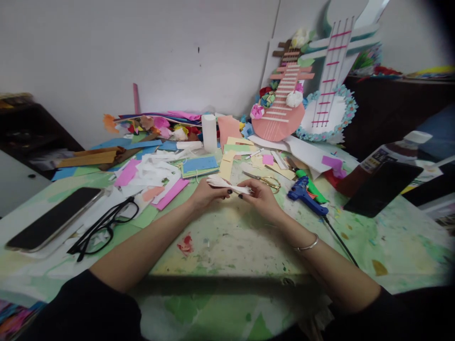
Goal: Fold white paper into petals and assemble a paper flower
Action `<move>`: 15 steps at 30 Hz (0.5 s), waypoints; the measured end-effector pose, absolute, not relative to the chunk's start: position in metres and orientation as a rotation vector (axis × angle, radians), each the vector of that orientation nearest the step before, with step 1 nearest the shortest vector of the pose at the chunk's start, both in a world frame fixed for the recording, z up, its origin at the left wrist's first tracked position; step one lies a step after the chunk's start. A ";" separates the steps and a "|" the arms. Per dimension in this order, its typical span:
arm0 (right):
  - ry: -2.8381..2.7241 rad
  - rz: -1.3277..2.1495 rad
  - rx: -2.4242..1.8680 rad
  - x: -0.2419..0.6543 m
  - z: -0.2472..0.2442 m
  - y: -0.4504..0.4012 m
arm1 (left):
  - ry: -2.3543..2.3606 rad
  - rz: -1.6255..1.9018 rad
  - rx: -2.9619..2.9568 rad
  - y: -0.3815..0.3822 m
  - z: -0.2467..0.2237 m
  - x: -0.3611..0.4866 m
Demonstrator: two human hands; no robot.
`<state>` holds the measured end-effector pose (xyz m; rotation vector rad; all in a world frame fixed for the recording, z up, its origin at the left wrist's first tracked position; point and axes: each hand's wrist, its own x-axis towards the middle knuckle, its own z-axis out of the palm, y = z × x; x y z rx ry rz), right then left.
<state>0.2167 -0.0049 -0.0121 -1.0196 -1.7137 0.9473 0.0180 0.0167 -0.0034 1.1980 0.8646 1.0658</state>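
A white folded paper piece [227,186], fanned out at its left end, is held between both hands above the middle of the table. My left hand [209,193] is closed on its left part, fingers curled beneath it. On the right end, my right hand [259,195] pinches the paper with thumb and fingers. Gold-handled scissors [266,181] lie just behind my right hand. A blue glue gun [306,196] rests to the right of it.
On the table [227,251] are a phone [55,218] and black glasses [104,227] at left, coloured paper [200,165] and a white roll [209,132] behind, paper instruments [280,116] against the wall, and a bottle [380,163] with a dark tablet [384,188] at right.
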 end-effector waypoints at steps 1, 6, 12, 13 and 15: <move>-1.700 0.935 -1.039 0.218 -0.012 -0.004 | 0.859 1.072 1.219 0.017 -0.003 0.018; -1.620 1.033 -1.041 0.218 -0.006 -0.005 | 0.811 1.084 1.238 0.016 -0.002 0.017; -1.561 1.199 -0.953 0.214 -0.002 -0.010 | 0.807 1.085 1.167 0.016 -0.007 0.020; -1.564 1.204 -0.947 0.213 -0.002 -0.010 | 0.806 1.088 1.173 0.016 -0.007 0.020; -1.576 1.197 -0.948 0.214 -0.002 -0.010 | 0.807 1.100 1.189 0.016 -0.007 0.020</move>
